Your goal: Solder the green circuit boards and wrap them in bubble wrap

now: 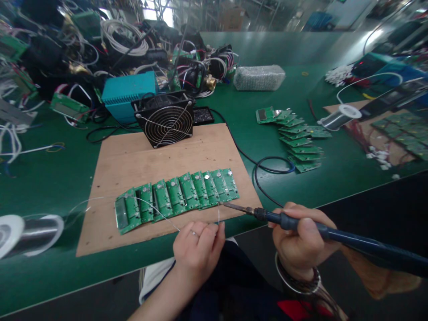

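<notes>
My left hand (pixel 199 247) is closed on a thin strand of solder wire (pixel 157 209), whose short end sticks up from my fingertips. That strand runs left toward a solder spool (pixel 36 232) lying on its side. In my right hand (pixel 302 240) is a dark blue soldering iron (pixel 284 220), its tip pointing left. The iron's tip and the wire's end meet, or nearly meet, at the lower edge of the circuit boards (pixel 187 191). Several of these green boards overlap in a row on a cardboard sheet (pixel 207 147); the leftmost carries a dark display.
A black fan (pixel 167 120) stands at the cardboard's back edge, beside a teal box (pixel 129 91). More circuit boards (pixel 299 140) lie fanned out to the right, near a second solder spool (pixel 344 116). A black cable (pixel 257 167) loops across the green table. Wired assemblies crowd the back left.
</notes>
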A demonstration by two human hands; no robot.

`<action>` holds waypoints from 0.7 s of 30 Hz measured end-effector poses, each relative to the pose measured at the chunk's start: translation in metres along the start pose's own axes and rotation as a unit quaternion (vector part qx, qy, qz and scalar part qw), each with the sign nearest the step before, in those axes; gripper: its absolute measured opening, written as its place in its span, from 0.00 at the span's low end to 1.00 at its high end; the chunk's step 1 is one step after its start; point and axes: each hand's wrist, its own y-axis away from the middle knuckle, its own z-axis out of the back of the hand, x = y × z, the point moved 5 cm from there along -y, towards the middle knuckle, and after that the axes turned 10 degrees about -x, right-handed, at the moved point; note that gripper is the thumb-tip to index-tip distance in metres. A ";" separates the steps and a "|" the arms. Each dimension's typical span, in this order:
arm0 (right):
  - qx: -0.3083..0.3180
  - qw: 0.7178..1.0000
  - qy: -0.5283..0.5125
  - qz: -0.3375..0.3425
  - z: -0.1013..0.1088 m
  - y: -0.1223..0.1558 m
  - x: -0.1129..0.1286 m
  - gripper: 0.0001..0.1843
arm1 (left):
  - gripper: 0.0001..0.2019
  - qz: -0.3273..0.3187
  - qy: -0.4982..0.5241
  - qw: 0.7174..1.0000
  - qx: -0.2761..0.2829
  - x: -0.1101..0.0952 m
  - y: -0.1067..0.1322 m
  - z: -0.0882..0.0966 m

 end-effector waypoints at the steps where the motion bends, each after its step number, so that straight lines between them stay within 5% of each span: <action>1: 0.000 1.000 -0.002 0.001 0.000 0.000 0.000 0.10 | 0.08 -0.001 -0.001 1.000 0.000 0.000 -0.001 0.000; 9: -0.052 0.998 -0.027 0.008 0.004 -0.006 0.005 0.11 | 0.08 0.000 0.011 0.999 -0.032 0.003 0.004 0.014; 21: 0.003 1.000 -0.022 0.021 -0.001 0.000 0.000 0.09 | 0.09 0.009 -0.019 0.999 -0.047 0.011 0.006 0.020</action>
